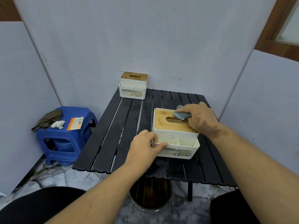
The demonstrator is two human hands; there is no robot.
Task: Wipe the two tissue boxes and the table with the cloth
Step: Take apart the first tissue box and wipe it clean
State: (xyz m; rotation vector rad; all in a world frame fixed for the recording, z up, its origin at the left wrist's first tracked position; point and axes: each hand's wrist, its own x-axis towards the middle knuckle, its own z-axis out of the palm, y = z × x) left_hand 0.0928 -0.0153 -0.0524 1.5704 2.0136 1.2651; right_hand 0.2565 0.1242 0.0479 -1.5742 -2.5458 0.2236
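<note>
Both forearms reach in from the bottom. Left hand point(146, 145) pinches the near box point(175, 135) by its front-left corner to steady it, right hand point(199, 118) presses a folded grey cloth point(181, 115) on the wooden lid by the slot. Second, dirtier box point(133, 85) sits far-left on the counter point(129, 120), so closer to the left hand, I'd say.

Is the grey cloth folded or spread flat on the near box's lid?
Folded. The cloth shows stacked layered edges, bunched under the right hand on the near tissue box's wooden lid.
</note>
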